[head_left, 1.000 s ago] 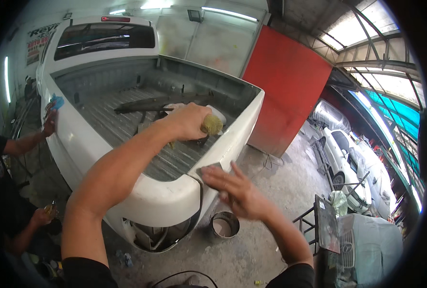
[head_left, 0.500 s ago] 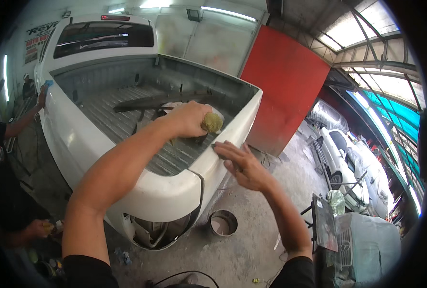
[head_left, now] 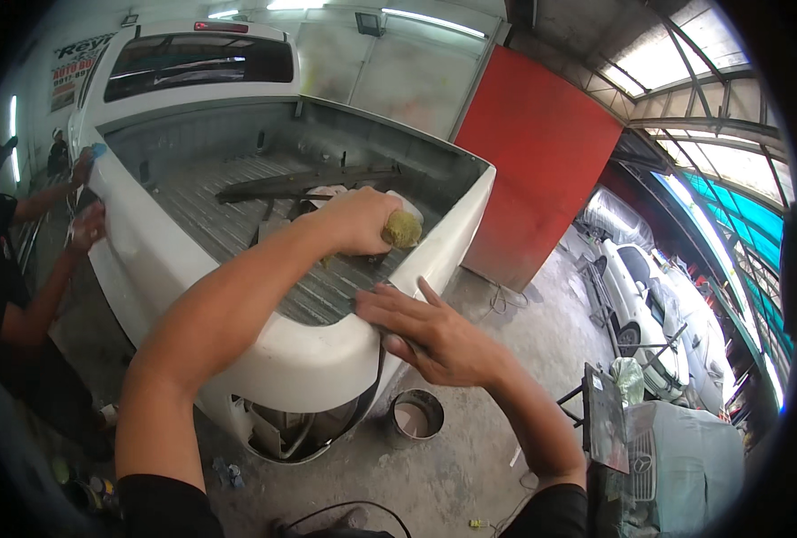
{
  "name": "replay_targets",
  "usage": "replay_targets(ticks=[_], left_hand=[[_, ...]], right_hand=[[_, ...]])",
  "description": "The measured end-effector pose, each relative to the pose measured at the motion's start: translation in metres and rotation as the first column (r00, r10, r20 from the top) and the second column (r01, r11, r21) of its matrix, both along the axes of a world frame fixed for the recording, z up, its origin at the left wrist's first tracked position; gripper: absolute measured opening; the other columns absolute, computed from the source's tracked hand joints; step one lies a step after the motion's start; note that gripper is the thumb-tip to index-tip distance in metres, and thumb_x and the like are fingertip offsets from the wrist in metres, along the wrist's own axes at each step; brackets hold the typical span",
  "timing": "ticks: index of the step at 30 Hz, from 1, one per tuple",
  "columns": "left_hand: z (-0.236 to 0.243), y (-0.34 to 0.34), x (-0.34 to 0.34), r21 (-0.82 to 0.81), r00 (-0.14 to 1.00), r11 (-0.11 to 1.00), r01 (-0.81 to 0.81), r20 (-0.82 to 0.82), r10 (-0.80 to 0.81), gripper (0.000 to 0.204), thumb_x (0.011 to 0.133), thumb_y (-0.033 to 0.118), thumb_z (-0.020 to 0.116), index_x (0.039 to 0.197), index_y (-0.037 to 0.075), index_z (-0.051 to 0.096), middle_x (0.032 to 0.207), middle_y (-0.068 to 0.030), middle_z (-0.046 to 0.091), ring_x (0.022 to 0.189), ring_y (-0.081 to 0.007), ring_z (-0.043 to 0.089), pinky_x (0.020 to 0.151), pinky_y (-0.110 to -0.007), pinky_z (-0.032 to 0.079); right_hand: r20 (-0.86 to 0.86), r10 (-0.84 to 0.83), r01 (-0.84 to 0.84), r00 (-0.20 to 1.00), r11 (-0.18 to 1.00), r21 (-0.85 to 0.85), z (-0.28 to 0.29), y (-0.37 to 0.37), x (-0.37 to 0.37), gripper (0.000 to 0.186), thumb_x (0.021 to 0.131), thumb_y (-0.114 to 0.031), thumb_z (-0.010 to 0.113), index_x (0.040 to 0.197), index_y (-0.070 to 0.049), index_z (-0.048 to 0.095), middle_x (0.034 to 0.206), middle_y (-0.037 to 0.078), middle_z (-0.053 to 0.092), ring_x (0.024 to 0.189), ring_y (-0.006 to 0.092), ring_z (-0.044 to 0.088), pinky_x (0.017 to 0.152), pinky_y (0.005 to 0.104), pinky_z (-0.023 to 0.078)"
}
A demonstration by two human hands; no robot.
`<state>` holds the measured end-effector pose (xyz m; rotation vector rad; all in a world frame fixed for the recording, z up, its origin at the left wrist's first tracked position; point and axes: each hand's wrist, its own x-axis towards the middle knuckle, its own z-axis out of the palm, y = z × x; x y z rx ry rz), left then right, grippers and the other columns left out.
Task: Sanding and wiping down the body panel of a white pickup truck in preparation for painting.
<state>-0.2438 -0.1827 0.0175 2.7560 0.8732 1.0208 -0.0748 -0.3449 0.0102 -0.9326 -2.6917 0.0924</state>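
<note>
One white pickup truck (head_left: 192, 99) fills most of the view, seen from the rear; the paint is smooth and dull. Its open cargo bed (head_left: 237, 224) has a grey, ribbed floor with long dark flat bars (head_left: 309, 182) lying across it. The rounded rear corner of the bed wall (head_left: 309, 359) is thick, curved and white, with wiring and a cavity exposed beneath.

Behind stands a flat red panel (head_left: 533, 170). At the right, a white car (head_left: 641, 296) is parked, with a grey covered car front (head_left: 685, 457) nearer.

At the left edge, a co-worker's hand (head_left: 89, 224) rests on the bed's side wall.

On the concrete floor below the corner sits a small round metal can (head_left: 415, 414), open-topped; what is in it cannot be told.

Left hand (head_left: 358, 220): fingers curled tight around a yellow-green sponge (head_left: 403, 229), coarse and lumpy, held over the bed floor just inside the right wall.

Right hand (head_left: 434, 332): palm down, fingers extended and slightly spread, flat on the top edge of the corner.
</note>
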Motion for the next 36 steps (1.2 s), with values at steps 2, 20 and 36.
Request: replay_targets(ticks=[2,20,36], left_hand=[[-0.002,-0.004,-0.006,0.001,1.0,1.0,-0.022,-0.021,0.022,0.029,0.066,0.018,0.075,0.091,0.007,0.064,0.085,-0.0163,0.068,0.083,-0.0363,0.065,0.072,-0.043,0.05],[-0.003,0.003,-0.007,-0.04,0.997,0.997,0.062,0.042,-0.061,0.029,0.066,0.018,0.077,0.089,0.006,0.063,0.089,-0.0169,0.065,0.092,-0.0363,0.062,0.08,-0.042,0.048],[-0.007,0.008,-0.013,-0.066,0.999,0.997,0.04,-0.012,-0.041,0.03,0.066,0.016,0.077,0.091,0.004,0.064,0.091,-0.0173,0.066,0.091,-0.0365,0.062,0.08,-0.041,0.049]], right_hand=[[0.088,-0.047,0.039,0.995,0.995,0.093,0.001,-0.011,0.009,0.046,0.09,-0.014,0.059,0.135,-0.007,0.05,0.143,0.01,0.046,0.134,0.0293,0.043,0.112,0.0632,0.023],[-0.19,-0.386,0.401,0.902,0.915,0.044,-0.033,0.088,0.054,0.035,0.099,-0.019,0.047,0.13,-0.001,0.053,0.138,0.017,0.051,0.132,0.0327,0.045,0.117,0.0455,0.025],[-0.139,-0.085,0.102,0.987,0.988,0.119,-0.033,0.018,0.003,0.04,0.097,-0.02,0.048,0.135,-0.006,0.05,0.143,0.013,0.047,0.134,0.0309,0.042,0.116,0.0508,0.026]])
